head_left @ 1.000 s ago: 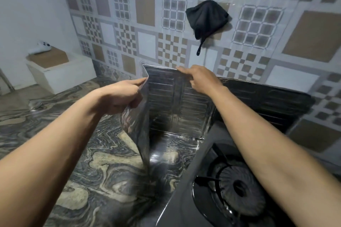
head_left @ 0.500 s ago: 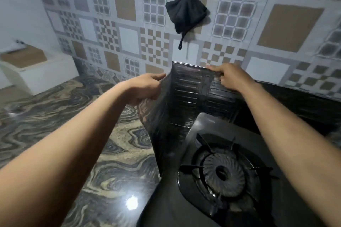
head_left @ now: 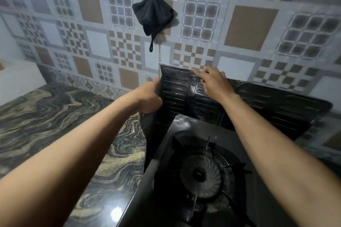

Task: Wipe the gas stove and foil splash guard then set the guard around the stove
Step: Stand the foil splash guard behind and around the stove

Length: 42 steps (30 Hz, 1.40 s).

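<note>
Guard placement under way; guard stands behind and to the left of the stove, right side not confirmed.

The dark embossed foil splash guard (head_left: 276, 105) stands upright on the marbled stone worktop (head_left: 64, 116), its long panel between the patterned tiled wall (head_left: 249, 24) and the rear of the black single-burner gas stove (head_left: 181, 124), its left panel folded forward along the stove's left side. The left hand (head_left: 149, 97) has a clenched grip on that left panel's edge. The right hand (head_left: 212, 83) lies with fingers extended along the rear panel's top edge, grasping nothing visible. A black cloth (head_left: 153, 13) hangs on the wall, so wiping is judged finished. Remaining: seating the panels and checking the right flank, which is out of frame.
</note>
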{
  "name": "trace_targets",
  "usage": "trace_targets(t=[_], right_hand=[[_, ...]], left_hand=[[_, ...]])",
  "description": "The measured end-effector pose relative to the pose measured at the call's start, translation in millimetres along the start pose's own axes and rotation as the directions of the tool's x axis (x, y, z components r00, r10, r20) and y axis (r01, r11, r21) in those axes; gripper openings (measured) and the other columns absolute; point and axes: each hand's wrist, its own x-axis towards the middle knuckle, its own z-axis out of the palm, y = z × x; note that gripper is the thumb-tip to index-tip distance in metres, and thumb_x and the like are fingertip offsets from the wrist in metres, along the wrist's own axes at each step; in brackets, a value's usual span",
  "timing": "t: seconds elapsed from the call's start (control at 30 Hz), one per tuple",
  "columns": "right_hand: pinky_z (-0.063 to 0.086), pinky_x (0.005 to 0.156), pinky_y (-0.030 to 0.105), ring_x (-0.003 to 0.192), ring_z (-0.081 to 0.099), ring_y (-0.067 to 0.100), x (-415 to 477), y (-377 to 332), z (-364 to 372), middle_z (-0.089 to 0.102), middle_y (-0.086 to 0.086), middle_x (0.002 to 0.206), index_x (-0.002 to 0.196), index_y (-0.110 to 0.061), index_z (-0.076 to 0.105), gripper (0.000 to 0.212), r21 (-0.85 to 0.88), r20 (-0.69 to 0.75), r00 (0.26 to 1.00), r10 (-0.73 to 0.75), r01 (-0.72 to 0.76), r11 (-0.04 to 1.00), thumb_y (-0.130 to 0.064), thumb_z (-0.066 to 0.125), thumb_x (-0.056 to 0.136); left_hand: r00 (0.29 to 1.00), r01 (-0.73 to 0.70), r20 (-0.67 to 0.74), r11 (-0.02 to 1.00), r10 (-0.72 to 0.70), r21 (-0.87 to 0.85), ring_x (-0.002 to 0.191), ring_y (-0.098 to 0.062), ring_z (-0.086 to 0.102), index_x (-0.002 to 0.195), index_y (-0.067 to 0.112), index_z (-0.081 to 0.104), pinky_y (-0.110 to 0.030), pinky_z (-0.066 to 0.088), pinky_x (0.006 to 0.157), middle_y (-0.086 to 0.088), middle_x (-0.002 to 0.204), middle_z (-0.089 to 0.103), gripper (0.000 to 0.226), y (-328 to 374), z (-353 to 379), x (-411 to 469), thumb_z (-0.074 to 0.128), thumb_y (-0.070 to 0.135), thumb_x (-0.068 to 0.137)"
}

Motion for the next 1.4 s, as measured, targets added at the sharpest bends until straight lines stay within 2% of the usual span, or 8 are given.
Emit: trace_targets(t=[0.07,0.23,0.37,0.47,0.57,0.73,1.0,1.4], right_hand=[[0.041,0.096,0.045,0.114,0.05,0.032,-6,6,-3,0.053,0.01,0.116,0.152,-0.031,0.035,0.079,0.001,0.006,1.0,0.018,-0.018,1.0,0.006,0.061,0.087],[0.039,0.101,0.045,0.119,0.048,0.032,-23,14,-17,0.052,0.009,0.13,0.152,-0.036,0.031,0.081,-0.103,0.024,0.997,0.079,-0.076,0.992,0.003,0.06,0.087],[0.039,0.099,0.044,0.117,0.047,0.031,-33,16,-21,0.049,0.008,0.127,0.153,-0.04,0.027,0.085,-0.103,0.068,0.987,0.147,-0.14,0.985,0.004,0.057,0.086],[0.04,0.094,0.044,0.113,0.048,0.029,-36,12,-19,0.05,0.007,0.118,0.152,-0.039,0.029,0.083,-0.094,0.03,0.987,0.157,-0.154,0.984,0.004,0.058,0.087],[0.041,0.088,0.041,0.103,0.047,0.028,-36,14,-15,0.047,0.004,0.105,0.151,-0.038,0.033,0.084,-0.08,-0.011,0.991,0.136,-0.136,0.987,0.01,0.056,0.086],[0.04,0.079,0.037,0.093,0.043,0.027,-44,38,-18,0.041,0.001,0.095,0.149,-0.038,0.038,0.087,-0.022,-0.011,0.994,0.104,-0.105,0.994,0.017,0.053,0.083],[0.051,0.081,0.047,0.091,0.048,0.026,-51,93,-32,0.041,0.0,0.093,0.146,-0.028,0.046,0.081,-0.031,-0.022,0.999,-0.023,0.023,0.999,0.018,0.055,0.08],[0.042,0.086,0.045,0.104,0.055,0.032,-54,94,-22,0.059,0.013,0.114,0.148,-0.023,0.043,0.072,-0.105,-0.081,0.994,-0.069,0.06,0.993,-0.004,0.071,0.084]], left_hand=[[1.0,0.006,0.002,0.998,-0.006,0.067,0.119,-0.028,0.055,0.142,0.01,0.043,-0.034,0.045,0.095,-0.007,0.121,0.06,0.066,1,0,4,0.048,-0.009,0.079],[1.0,-0.001,-0.008,0.996,0.002,0.089,0.118,-0.034,0.056,0.141,0.013,0.041,-0.041,0.045,0.101,-0.016,0.123,0.062,0.066,-5,4,13,0.057,-0.001,0.079],[1.0,-0.029,0.004,0.987,0.028,0.161,0.126,-0.035,0.051,0.152,0.018,0.028,-0.034,0.039,0.096,-0.02,0.137,0.055,0.083,-1,13,13,0.068,0.0,0.081],[0.998,-0.062,-0.018,0.971,0.068,0.233,0.124,-0.036,0.053,0.15,0.017,0.032,-0.032,0.038,0.089,-0.021,0.135,0.058,0.08,0,13,16,0.065,-0.004,0.08],[0.997,-0.056,-0.041,0.968,0.068,0.243,0.124,-0.036,0.053,0.15,0.017,0.035,-0.033,0.04,0.092,-0.019,0.135,0.058,0.078,0,9,20,0.06,-0.007,0.081],[0.992,0.048,-0.123,0.931,-0.004,0.362,0.131,-0.042,0.047,0.157,0.018,0.021,-0.043,0.04,0.107,-0.025,0.144,0.05,0.084,-5,8,20,0.059,-0.002,0.084],[1.0,0.002,0.014,0.961,-0.005,0.275,0.135,-0.03,0.045,0.157,0.018,0.019,-0.032,0.036,0.104,-0.013,0.153,0.043,0.078,23,10,15,0.057,0.003,0.091],[0.996,0.08,-0.05,0.95,-0.068,0.301,0.137,-0.032,0.043,0.159,0.022,0.001,-0.032,0.037,0.104,-0.016,0.156,0.038,0.097,36,45,33,0.052,-0.011,0.084]])
